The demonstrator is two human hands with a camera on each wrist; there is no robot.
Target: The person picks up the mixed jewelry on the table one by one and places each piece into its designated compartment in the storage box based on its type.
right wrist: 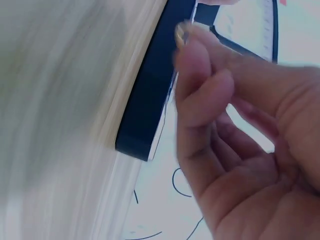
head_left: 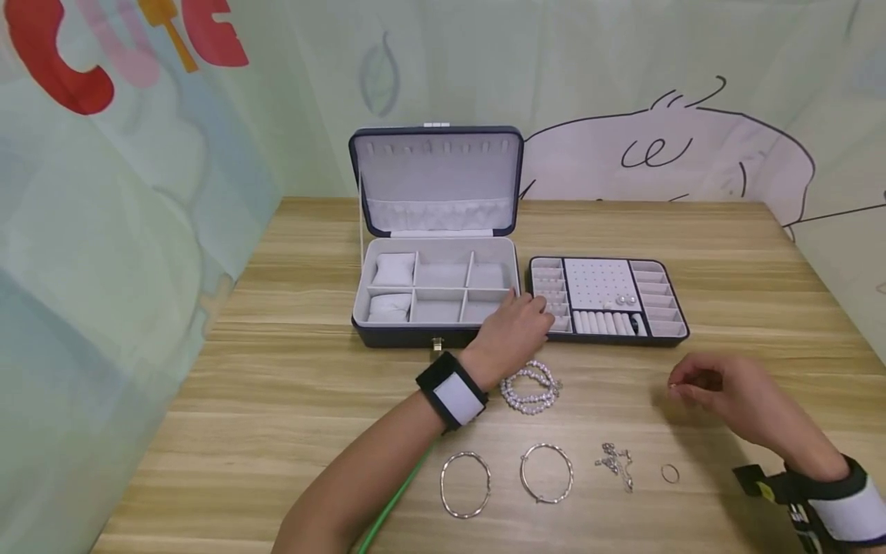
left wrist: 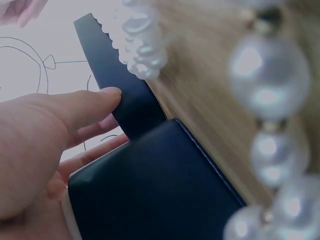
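Observation:
My right hand (head_left: 734,392) hovers above the table, right of the jewelry tray (head_left: 598,305). In the right wrist view, its thumb and finger pinch a small gold ring (right wrist: 180,36). My left hand (head_left: 508,331) rests over the place where the jewelry box (head_left: 394,336) and the tray meet. Its thumb touches the tray's dark front wall in the left wrist view, and the other fingertips are partly hidden. Pearl bracelets (head_left: 531,408) lie just in front of this hand. Two pearl earrings (head_left: 626,300) sit on the tray's dotted panel, and a dark ring (head_left: 634,323) stands in its ring slots.
Toward the front lie a bangle (head_left: 465,516), another bangle (head_left: 547,501), a silver chain (head_left: 612,462) and a thin ring (head_left: 669,473). The box's lid (head_left: 436,169) stands raised. Two white cushions sit in its left compartments. A printed curtain hangs behind the table.

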